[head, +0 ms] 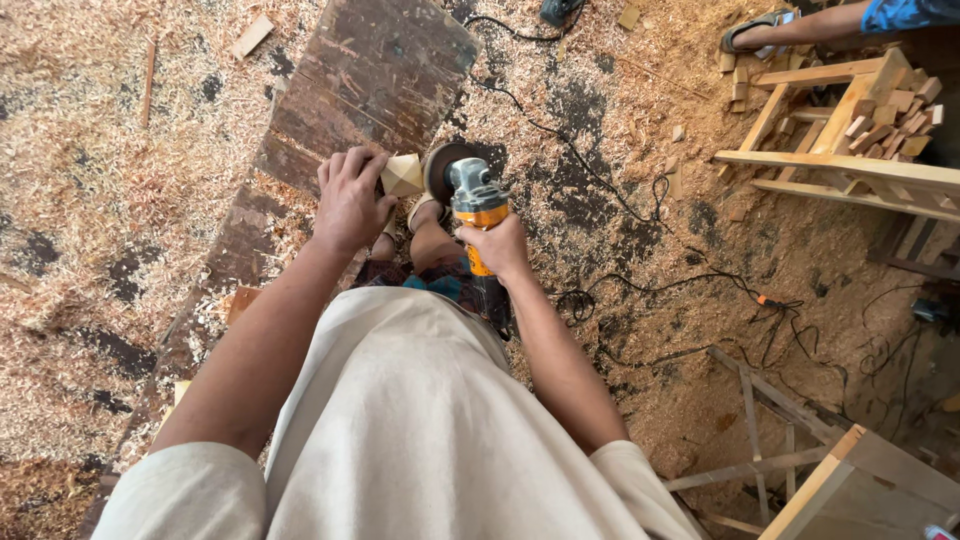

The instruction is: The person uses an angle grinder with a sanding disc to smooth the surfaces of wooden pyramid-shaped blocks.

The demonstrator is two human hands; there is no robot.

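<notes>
My left hand grips a small pale wooden block with faceted faces, held just above a dark worn plank. My right hand is wrapped around the body of an orange and grey angle grinder. Its round sanding disc sits right beside the block, touching or nearly touching its right face. My foot in a sandal shows below the disc.
Wood shavings and sawdust cover the floor. A black power cord snakes to the right. A wooden frame holding small offcuts stands upper right, with another person's sandalled foot above it. More wooden frames lie lower right.
</notes>
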